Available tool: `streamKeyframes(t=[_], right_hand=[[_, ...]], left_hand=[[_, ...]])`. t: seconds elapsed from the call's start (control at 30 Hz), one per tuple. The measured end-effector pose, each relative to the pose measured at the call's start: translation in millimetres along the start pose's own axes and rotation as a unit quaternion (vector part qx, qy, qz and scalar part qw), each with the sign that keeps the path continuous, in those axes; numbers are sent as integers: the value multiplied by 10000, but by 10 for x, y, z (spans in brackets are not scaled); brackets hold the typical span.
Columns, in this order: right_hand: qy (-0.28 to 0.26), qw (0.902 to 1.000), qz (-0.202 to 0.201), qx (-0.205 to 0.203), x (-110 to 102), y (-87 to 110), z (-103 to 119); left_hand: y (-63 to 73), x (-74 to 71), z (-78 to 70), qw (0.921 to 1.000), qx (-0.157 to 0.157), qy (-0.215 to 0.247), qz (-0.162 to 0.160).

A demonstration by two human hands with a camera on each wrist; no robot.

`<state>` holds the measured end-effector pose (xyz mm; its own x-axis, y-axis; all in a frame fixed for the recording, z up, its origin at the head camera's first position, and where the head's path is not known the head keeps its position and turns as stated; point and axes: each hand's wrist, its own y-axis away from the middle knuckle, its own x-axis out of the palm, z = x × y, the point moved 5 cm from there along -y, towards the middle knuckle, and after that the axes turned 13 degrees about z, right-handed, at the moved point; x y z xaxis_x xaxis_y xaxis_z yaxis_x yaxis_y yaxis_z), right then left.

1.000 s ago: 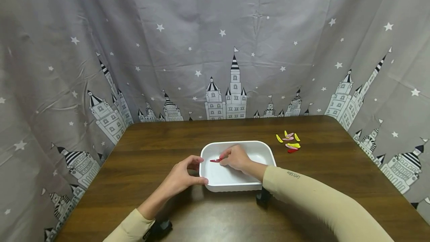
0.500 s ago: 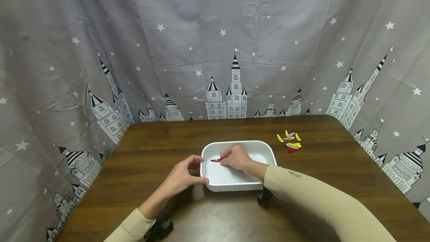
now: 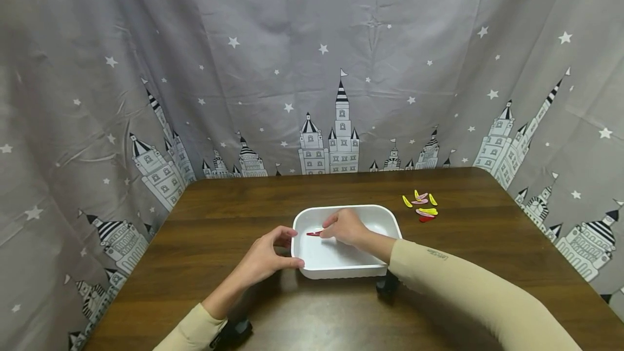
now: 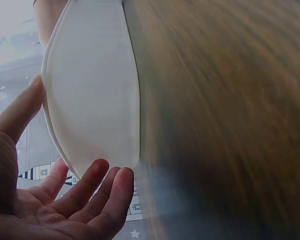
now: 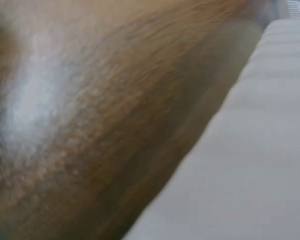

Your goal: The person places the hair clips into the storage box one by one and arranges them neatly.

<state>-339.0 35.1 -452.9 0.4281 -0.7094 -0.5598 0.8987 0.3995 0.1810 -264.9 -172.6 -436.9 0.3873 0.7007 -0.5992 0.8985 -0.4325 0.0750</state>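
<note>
A white rectangular tray point(image 3: 343, 272) sits on the wooden table. My left hand point(image 3: 267, 253) holds its left end, with the thumb at the near corner and the fingers farther back. From the left wrist, the thumb tip touches the rim and the curled fingers point(image 4: 94, 172) lie by the outer wall. Inside the tray, my right hand point(image 3: 347, 227) pinches a red snap hair clip point(image 3: 313, 234) low over the floor, its tip pointing left. The right wrist view shows only the tray's outer wall point(image 5: 250, 150) and table, with the hand out of sight.
On the table point(image 3: 234, 205), to the right beyond the tray, lies a loose group of yellow hair clips point(image 3: 407, 201), pink hair clips point(image 3: 420, 202) and a red hair clip point(image 3: 426, 219). A grey curtain point(image 3: 273, 69) with castles and stars hangs behind the table's far edge.
Hardly anything differs. Both hands keep their places at the tray, and the red hair clip stays between the right fingers; the right forearm has shifted slightly to the right.
</note>
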Motion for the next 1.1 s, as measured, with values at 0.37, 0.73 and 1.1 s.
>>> streamKeyframes(t=[0.37,0.73,1.1], right_hand=[[-691,9973,228,140,-174,188,160],[-794,9967,-14,180,-389,353,157],[-1166,9925,-136,334,-705,526,128]], left_hand=[[15,-17,-1,10000,-8,50,-25],[10,-3,-6,10000,-60,70,-3],[15,-9,-3,10000,-41,1,-26]])
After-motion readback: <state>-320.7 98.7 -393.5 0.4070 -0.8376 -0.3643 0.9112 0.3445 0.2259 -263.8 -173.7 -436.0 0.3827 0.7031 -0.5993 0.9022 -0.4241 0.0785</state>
